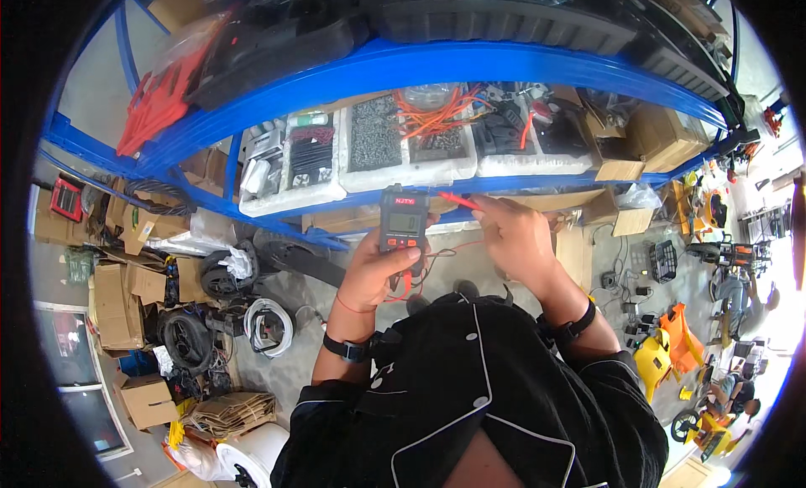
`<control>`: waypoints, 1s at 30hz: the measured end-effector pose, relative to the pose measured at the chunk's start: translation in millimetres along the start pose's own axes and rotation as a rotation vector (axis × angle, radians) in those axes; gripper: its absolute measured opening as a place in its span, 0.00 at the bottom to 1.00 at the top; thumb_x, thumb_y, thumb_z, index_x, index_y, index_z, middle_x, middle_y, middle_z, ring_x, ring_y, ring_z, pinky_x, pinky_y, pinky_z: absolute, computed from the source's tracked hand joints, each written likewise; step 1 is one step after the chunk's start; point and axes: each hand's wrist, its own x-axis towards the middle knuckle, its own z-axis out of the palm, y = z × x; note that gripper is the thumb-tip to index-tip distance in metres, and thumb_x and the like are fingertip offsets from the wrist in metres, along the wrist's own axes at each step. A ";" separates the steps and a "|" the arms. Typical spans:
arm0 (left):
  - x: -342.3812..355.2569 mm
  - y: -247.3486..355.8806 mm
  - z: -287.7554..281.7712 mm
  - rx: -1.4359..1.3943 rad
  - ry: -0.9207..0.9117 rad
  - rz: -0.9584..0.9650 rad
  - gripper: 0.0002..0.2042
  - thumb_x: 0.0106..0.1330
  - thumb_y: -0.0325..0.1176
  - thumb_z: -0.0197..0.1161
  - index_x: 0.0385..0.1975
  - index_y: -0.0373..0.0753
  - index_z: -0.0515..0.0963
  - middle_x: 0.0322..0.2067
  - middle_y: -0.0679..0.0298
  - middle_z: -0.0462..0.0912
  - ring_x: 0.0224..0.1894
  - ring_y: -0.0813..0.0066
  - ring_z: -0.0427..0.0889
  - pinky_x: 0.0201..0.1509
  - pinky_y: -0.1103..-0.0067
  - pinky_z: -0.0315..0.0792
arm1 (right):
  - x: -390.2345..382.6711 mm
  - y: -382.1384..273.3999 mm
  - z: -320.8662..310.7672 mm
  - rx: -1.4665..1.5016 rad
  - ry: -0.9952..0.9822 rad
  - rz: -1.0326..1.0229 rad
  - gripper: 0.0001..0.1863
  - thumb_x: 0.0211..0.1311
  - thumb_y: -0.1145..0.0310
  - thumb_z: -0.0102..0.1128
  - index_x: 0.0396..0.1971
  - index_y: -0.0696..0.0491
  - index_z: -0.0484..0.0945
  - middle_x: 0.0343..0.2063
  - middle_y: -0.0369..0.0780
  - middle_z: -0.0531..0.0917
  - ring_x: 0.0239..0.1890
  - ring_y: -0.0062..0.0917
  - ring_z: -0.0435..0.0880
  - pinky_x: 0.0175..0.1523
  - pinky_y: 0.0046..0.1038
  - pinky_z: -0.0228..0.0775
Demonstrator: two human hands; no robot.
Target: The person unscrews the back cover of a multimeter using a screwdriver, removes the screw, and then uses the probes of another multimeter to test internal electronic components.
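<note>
My left hand (375, 265) is closed round a black handheld multimeter (404, 215) with a grey display, its thumb over the buttons on the lower part. A red test probe (459, 201) sticks out to the left from the fingers of my right hand (514, 236), which pinch it just right of the meter's top. Thin red and black leads (457, 248) run from the meter's lower end and loop between my wrists. Both hands are held in front of a shelf with white foam trays (348, 177) of small parts.
A blue shelf beam (420, 64) crosses above the trays, which hold screws, black ties and orange wires (437, 112). Cardboard boxes (667, 139) stand on the shelf at right. Tyres (185, 338) and a white cable coil (269, 327) lie at left; yellow and orange panels (653, 362) at right.
</note>
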 end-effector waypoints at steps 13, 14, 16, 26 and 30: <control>-3.0 -6.0 -2.9 0.211 0.360 -0.227 0.14 0.60 0.30 0.64 0.45 0.33 0.76 0.35 0.57 0.81 0.28 0.68 0.81 0.30 0.73 0.77 | -3.5 18.9 -17.8 -0.148 -0.349 0.059 0.34 0.52 0.71 0.51 0.61 0.26 0.72 0.21 0.43 0.81 0.21 0.37 0.81 0.25 0.37 0.74; 2.3 -6.0 -4.4 0.194 0.316 -0.180 0.17 0.57 0.26 0.63 0.47 0.31 0.75 0.35 0.56 0.82 0.33 0.67 0.82 0.27 0.75 0.77 | -4.1 25.3 -15.3 -0.078 -0.338 0.013 0.35 0.50 0.71 0.51 0.62 0.28 0.72 0.23 0.44 0.81 0.22 0.37 0.82 0.27 0.38 0.75; 0.1 -17.0 4.6 0.661 0.140 -0.037 0.21 0.65 0.37 0.58 0.54 0.30 0.73 0.47 0.48 0.78 0.44 0.61 0.79 0.47 0.70 0.74 | -10.4 40.0 13.3 -0.102 -0.177 0.019 0.26 0.48 0.70 0.53 0.52 0.40 0.79 0.29 0.44 0.83 0.30 0.40 0.84 0.32 0.42 0.76; 82.7 -48.6 42.5 0.351 -0.131 -0.396 0.23 0.71 0.38 0.52 0.60 0.29 0.70 0.53 0.45 0.77 0.51 0.56 0.78 0.56 0.65 0.71 | -79.4 82.0 -56.1 0.201 0.439 0.279 0.09 0.62 0.66 0.58 0.37 0.55 0.78 0.27 0.48 0.82 0.31 0.47 0.82 0.34 0.45 0.72; 121.6 -69.8 29.6 0.116 -0.152 -0.672 0.22 0.71 0.36 0.51 0.61 0.29 0.69 0.52 0.47 0.78 0.50 0.57 0.78 0.55 0.65 0.72 | -99.0 94.6 -66.3 0.319 0.373 0.376 0.10 0.64 0.64 0.57 0.36 0.56 0.77 0.27 0.50 0.81 0.32 0.50 0.80 0.35 0.46 0.70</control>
